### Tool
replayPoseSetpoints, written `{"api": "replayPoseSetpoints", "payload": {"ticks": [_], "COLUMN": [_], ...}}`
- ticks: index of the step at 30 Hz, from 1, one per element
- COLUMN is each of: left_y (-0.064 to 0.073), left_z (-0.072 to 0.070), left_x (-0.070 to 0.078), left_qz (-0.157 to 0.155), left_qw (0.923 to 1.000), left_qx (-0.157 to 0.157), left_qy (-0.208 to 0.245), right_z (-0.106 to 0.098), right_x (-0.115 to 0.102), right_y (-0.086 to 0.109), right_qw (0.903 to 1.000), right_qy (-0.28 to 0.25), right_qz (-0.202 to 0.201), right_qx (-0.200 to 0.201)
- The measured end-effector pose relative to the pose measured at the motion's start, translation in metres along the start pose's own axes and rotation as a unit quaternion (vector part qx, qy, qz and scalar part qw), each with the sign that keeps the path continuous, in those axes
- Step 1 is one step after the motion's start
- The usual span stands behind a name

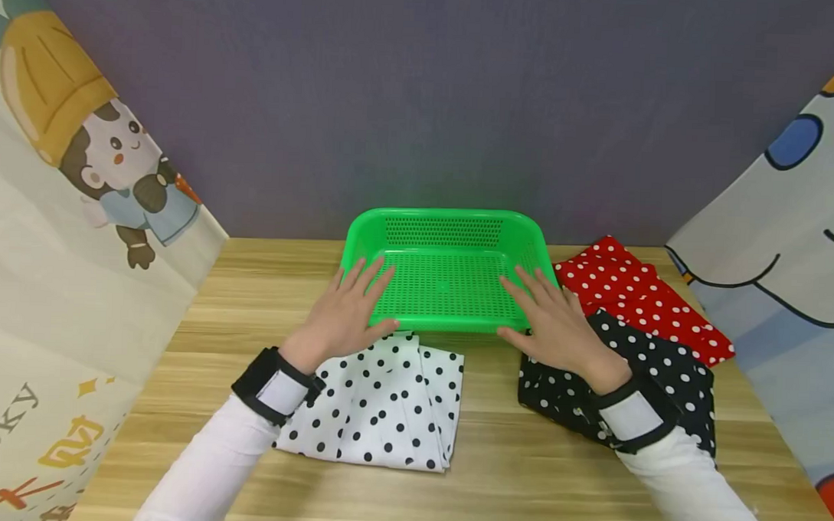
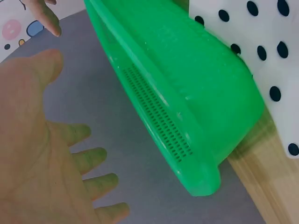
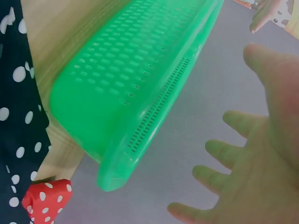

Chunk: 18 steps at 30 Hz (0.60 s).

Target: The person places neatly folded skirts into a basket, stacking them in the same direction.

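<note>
A green plastic basket (image 1: 442, 323) with perforated walls stands on the wooden table against the back wall. Over its left front corner my left hand (image 1: 346, 315) is spread, fingers straight and palm down. My right hand (image 1: 552, 326) hovers likewise above the right front corner. The left wrist view shows a gap between that palm (image 2: 42, 140) and the basket rim (image 2: 154, 112); in the right wrist view the right palm (image 3: 252, 154) is also apart from it. Nothing is held. Below the left hand lies a folded white cloth with black dots (image 1: 377, 412).
To the right, a folded black cloth with white dots (image 1: 675, 377) lies partly under my right forearm and overlaps a red cloth with white dots (image 1: 623, 283). A grey wall (image 1: 450, 101) rises behind the basket. Printed cartoon sheets (image 1: 80, 241) flank the table (image 1: 493, 462).
</note>
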<state>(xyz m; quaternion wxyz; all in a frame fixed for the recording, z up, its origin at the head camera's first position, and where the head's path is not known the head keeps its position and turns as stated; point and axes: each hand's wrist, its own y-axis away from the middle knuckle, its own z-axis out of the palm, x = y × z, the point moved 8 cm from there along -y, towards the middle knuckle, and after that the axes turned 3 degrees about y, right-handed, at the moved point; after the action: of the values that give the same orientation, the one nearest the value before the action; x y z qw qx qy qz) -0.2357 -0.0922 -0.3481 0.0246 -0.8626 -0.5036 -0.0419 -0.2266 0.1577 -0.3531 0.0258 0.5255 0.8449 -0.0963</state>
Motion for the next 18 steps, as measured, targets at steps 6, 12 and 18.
{"api": "replayPoseSetpoints", "payload": {"ticks": [6, 12, 18], "left_y": [0.015, 0.030, 0.044], "left_z": [0.006, 0.013, 0.021], "left_x": [0.003, 0.004, 0.004], "left_qz": [0.009, 0.014, 0.021], "left_qw": [0.9997, 0.9992, 0.9986], "left_qx": [0.020, 0.034, 0.046], "left_qy": [0.015, 0.014, 0.012], "right_z": [0.002, 0.005, 0.009], "right_x": [-0.002, -0.001, -0.003], "right_y": [0.013, 0.026, 0.041], "right_qw": [0.9993, 0.9977, 0.9940], "right_qy": [-0.002, -0.002, 0.002], "right_qz": [-0.016, -0.017, -0.029], "right_qx": [0.033, 0.065, 0.105]}}
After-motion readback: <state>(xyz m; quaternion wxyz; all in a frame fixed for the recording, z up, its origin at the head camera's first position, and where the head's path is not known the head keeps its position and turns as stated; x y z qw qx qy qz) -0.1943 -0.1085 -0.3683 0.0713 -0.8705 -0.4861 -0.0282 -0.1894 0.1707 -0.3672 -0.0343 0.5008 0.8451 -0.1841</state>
